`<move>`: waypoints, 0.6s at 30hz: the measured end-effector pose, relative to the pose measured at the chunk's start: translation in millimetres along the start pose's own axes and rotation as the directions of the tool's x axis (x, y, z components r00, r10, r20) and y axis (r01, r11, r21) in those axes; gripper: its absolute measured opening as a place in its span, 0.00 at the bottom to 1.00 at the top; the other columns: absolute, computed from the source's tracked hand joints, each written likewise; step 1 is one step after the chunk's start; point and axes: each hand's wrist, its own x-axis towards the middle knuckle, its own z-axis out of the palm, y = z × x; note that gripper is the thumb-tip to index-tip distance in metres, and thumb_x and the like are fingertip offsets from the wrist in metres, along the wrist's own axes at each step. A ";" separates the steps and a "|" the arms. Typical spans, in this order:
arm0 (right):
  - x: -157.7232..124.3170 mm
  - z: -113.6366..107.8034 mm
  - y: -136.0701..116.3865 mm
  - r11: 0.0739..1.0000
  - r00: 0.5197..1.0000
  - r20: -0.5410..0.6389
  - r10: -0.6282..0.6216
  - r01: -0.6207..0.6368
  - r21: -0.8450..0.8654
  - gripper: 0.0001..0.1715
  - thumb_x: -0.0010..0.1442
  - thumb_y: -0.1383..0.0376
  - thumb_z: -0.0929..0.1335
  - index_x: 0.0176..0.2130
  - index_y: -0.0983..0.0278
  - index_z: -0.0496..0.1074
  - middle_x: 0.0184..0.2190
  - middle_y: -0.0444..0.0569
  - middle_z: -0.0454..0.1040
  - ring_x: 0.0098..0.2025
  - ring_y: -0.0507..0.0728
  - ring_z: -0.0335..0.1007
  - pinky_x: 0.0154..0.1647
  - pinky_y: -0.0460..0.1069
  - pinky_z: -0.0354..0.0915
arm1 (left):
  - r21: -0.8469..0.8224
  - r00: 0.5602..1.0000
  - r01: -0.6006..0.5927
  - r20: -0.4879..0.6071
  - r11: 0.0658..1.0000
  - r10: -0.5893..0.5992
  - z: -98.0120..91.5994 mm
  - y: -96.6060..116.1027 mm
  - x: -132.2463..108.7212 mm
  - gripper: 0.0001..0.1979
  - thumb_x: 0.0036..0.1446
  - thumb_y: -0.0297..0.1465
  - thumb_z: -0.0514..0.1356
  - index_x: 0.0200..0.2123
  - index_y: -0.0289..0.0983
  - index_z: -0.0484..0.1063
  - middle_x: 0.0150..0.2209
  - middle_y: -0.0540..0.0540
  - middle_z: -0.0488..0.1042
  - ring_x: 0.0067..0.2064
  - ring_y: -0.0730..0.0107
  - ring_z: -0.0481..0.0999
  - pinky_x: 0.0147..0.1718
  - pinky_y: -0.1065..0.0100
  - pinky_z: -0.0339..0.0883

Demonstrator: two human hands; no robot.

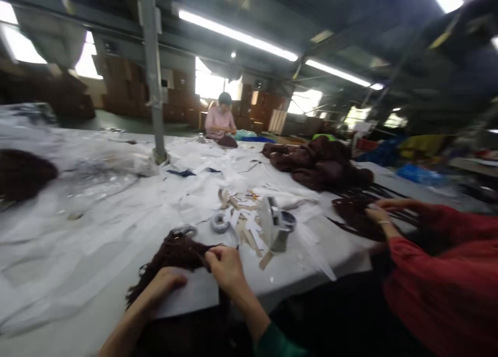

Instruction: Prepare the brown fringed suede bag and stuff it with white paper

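1. Dark brown fabric piece (167,256), soft and matte, bunched in loose folds, its left edge ragged and ruffled. Located at the near edge of the white-covered tabletop (254,274), its right end drawn out to a narrow fold.
2. Right hand (225,263), thumb and fingertips pinched together on that narrow fold.
3. Left hand (165,284), thumb laid over the sheet below; remaining fingers hidden, so whether it grips cannot be told.
4. Flat white rectangular sheet (198,293), smooth, straight-edged, beneath the hands and just beside the fabric.
5. Dark material (182,331) below the sheet; whether it joins the fabric cannot be told.
6. Grey ring-shaped roll (220,222), beyond the right hand.
7. Loose white and tan strips (249,224), scattered, beside a grey tape dispenser (278,227).
8. Co-worker in red sleeves (420,263), at right, hands on another dark brown cloth (356,219).
9. Heaped dark brown cloth (319,165), glossy in places, farther back.
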 end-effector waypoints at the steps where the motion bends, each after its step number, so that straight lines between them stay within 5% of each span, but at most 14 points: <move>1: 1.3 1.5 0.9 1.000 0.999 0.033 -0.017 0.016 0.024 0.17 0.55 0.63 0.64 0.21 0.64 0.77 0.19 0.45 0.74 0.23 0.52 0.67 0.25 0.44 0.58 | -0.043 1.000 0.030 0.008 0.999 -0.029 -12.4 -7.3 -5.7 0.15 0.55 0.39 0.61 0.32 0.30 0.75 0.24 0.51 0.71 0.24 0.71 0.68 0.24 0.71 0.62; 6: -11.7 21.0 12.0 0.989 0.995 0.100 -0.030 0.015 0.146 0.20 0.56 0.59 0.63 0.40 0.65 0.79 0.34 0.52 0.80 0.33 0.60 0.74 0.31 0.49 0.68 | -0.256 0.999 0.031 0.028 0.966 -0.024 -27.6 -9.9 -10.1 0.19 0.49 0.42 0.61 0.31 0.30 0.78 0.20 0.48 0.71 0.24 0.68 0.66 0.24 0.69 0.57; 10: -28.7 31.3 20.4 0.962 0.998 0.066 0.020 -0.037 0.272 0.22 0.55 0.55 0.65 0.44 0.65 0.78 0.36 0.52 0.80 0.35 0.61 0.76 0.31 0.50 0.71 | -0.334 0.991 -0.061 0.091 0.941 0.097 -21.1 0.4 -14.1 0.18 0.47 0.41 0.64 0.32 0.30 0.77 0.22 0.48 0.71 0.23 0.71 0.65 0.24 0.71 0.56; 13: -33.0 31.7 18.7 0.959 0.998 0.054 0.015 -0.030 0.281 0.23 0.56 0.54 0.65 0.46 0.64 0.77 0.40 0.52 0.79 0.37 0.61 0.76 0.36 0.51 0.72 | -0.356 0.992 -0.111 0.011 0.928 0.122 -19.1 6.0 -14.6 0.17 0.46 0.41 0.66 0.31 0.31 0.75 0.22 0.50 0.69 0.22 0.75 0.62 0.22 0.72 0.53; 15: -33.6 32.5 15.9 0.966 0.998 0.059 0.002 -0.017 0.258 0.24 0.57 0.54 0.65 0.47 0.64 0.76 0.41 0.52 0.79 0.39 0.61 0.76 0.40 0.51 0.72 | -0.407 0.998 -0.069 -0.018 0.911 0.068 -19.5 8.8 -10.6 0.18 0.45 0.42 0.66 0.29 0.31 0.74 0.21 0.51 0.68 0.21 0.75 0.62 0.22 0.72 0.54; 18: -35.0 39.4 14.6 0.984 0.999 0.051 -0.018 0.008 0.177 0.24 0.59 0.55 0.64 0.48 0.65 0.76 0.43 0.54 0.78 0.44 0.62 0.75 0.46 0.51 0.70 | -0.486 0.996 0.029 0.090 0.874 0.017 -21.4 11.4 -3.9 0.20 0.45 0.45 0.66 0.28 0.31 0.73 0.23 0.48 0.70 0.24 0.71 0.67 0.24 0.70 0.59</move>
